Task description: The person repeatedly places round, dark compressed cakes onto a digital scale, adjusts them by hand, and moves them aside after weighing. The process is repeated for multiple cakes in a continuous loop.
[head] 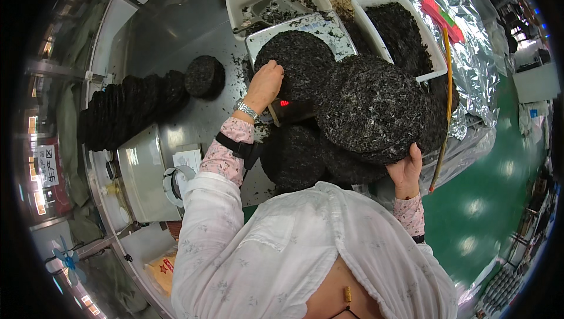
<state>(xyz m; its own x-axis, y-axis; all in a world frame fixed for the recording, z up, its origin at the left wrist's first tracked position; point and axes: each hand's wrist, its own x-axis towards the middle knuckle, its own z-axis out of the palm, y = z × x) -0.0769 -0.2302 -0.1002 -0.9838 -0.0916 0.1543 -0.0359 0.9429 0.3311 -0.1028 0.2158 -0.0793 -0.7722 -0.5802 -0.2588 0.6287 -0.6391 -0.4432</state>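
A dark round cake of dried seaweed (295,61) lies on the metal plate of a digital scale (341,39). At its left edge my left hand (266,81) pinches the rim with bent fingers; the fingertips are partly hidden. Below this hand the scale's display (286,106) glows red. My right hand (406,171) supports a stack of seaweed cakes (372,107) from the lower right, thumb against the side and fingers hidden underneath. This stack is tilted toward me and overlaps the cake on the scale. More seaweed cakes (293,158) lie beneath, close to my body.
A white tub (233,8) with a scoop and seaweed scraps stands behind the scale. Right of it is another white tub (434,65) of loose seaweed. A yellow stick (448,85) lies over foil sheeting (478,89). Leftward, a row of seaweed cakes (128,111) leans on the metal table (176,28).
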